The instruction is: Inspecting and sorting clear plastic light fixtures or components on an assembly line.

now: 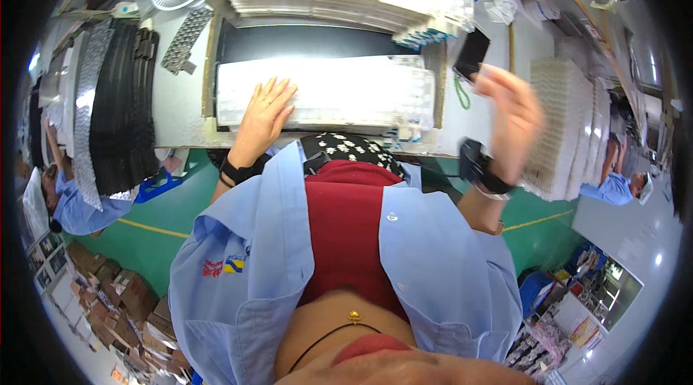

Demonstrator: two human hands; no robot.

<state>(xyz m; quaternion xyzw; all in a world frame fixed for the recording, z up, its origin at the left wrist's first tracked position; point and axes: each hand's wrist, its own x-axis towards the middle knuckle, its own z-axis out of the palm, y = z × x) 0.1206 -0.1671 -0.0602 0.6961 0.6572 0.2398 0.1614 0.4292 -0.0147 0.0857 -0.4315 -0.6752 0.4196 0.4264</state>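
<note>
Resting left hand [266, 116] on the white tray [346, 89], fingers slightly spread
Best to press lightly and evenly; can't tell about fingers on right hand [514, 114], too blurred.

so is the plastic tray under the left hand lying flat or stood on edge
Flat: the plastic tray shows its broad top, with the left hand palm-down over it. Glare hides any contents.

White tray [325, 93], red top [343, 219], green floor [170, 201], white-flowered black cloth [354, 147]
</note>
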